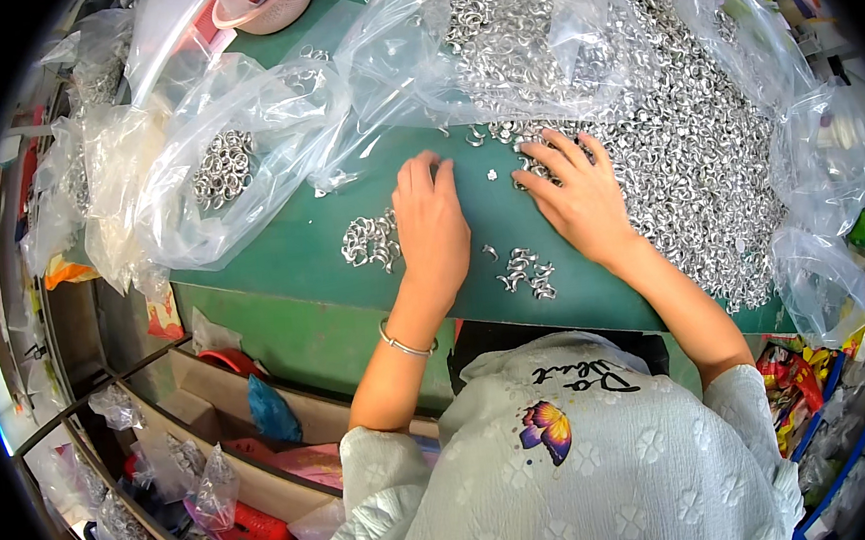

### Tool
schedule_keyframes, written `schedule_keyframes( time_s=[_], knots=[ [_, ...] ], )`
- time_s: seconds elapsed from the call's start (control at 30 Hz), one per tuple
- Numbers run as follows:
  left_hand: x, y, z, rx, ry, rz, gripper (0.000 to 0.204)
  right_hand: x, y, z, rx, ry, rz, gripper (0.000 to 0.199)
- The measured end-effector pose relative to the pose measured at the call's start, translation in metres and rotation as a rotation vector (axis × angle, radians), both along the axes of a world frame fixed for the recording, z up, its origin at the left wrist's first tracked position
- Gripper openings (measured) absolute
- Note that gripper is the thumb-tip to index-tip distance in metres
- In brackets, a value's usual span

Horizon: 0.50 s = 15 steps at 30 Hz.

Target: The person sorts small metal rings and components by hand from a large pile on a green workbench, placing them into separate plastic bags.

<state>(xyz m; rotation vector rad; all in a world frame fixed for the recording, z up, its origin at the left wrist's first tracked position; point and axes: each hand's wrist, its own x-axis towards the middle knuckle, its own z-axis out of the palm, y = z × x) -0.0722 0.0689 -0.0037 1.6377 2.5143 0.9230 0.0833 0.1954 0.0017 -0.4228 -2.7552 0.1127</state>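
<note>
Surface: you work at a green table [291,260], crowded at its back and sides with clear plastic bags [242,123].
Big heap: small silvery metal rings [685,152] spill from an opened bag across the right half of the table, within easy reach of your right side.
Right hand: your right hand [578,195] lies flat at the heap's near edge, fingers spread over a few rings, clasping nothing, as if to rake pieces onto bare green.
Left hand: your left hand [431,220] rests palm down and open on the table, gripping nothing.
Small piles: one cluster [370,242] sits just beside your left hand, another [525,272] lies between your wrists, both apart from the heap, likely sorted out.
Side bag: a bag at left holds a further batch of rings [223,169].
Below: shelves [178,428] under the table hold more bagged parts.
</note>
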Motion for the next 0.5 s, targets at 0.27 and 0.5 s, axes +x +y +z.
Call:
schedule_keyframes(
  time_s=[0.27,0.5],
  knots=[
    [0.041,-0.036,0.015,0.01,-0.377,-0.259,0.031,-0.009,0.012,0.016,-0.136,0.163,-0.145,0.02],
    [0.003,-0.006,0.008,0.132,-0.252,-0.038,0.024,-0.066,0.009,-0.007,-0.025,0.036,-0.085,0.018]
  ],
)
